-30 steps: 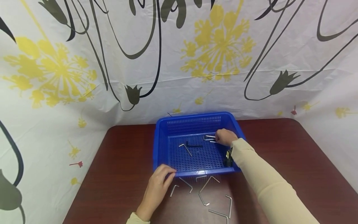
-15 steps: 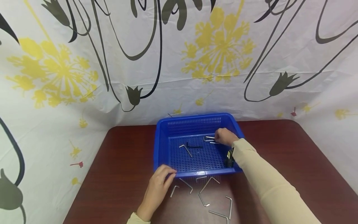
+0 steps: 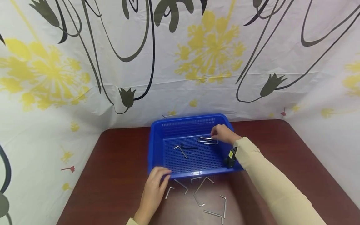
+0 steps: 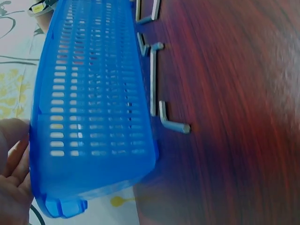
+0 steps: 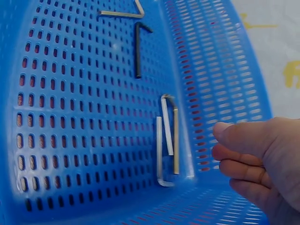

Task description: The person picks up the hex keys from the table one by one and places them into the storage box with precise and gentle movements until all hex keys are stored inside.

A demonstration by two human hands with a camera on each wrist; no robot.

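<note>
Against a white cloth (image 3: 174, 90) with yellow and dark floral print, on a reddish-brown worktop (image 3: 123, 156). Looks only partway along, judging by the bent metal keys (image 3: 212, 214) divided between a blue basket (image 3: 156, 150) and bare wood. Counts as five inside, as far as visible: a black key (image 5: 138, 51) and a silver key (image 5: 122, 14) just beside each other on the middle of the basket floor, plus a cluster of what look like three lighter keys (image 5: 176, 140) close to the far wall, toward the right end. Leaves seven loose keys (image 3: 225, 206) outside, scattered on the worktop along and in front of the basket's near side.

Extends the right grip (image 3: 223, 134) diagonally from the lower right, over the basket's right part, in a pale sleeve (image 3: 277, 184), with a black wrist camera (image 3: 231, 156) strapped on. Curls the fingers loosely near the thumb, holding nothing; in the right wrist view, hangs beside the lighter keys without touching any. Angles the left grip (image 3: 154, 184) up from the bottom edge to the near left corner, pinching the rim between thumb and fingers, apparently to steady the basket.
</note>
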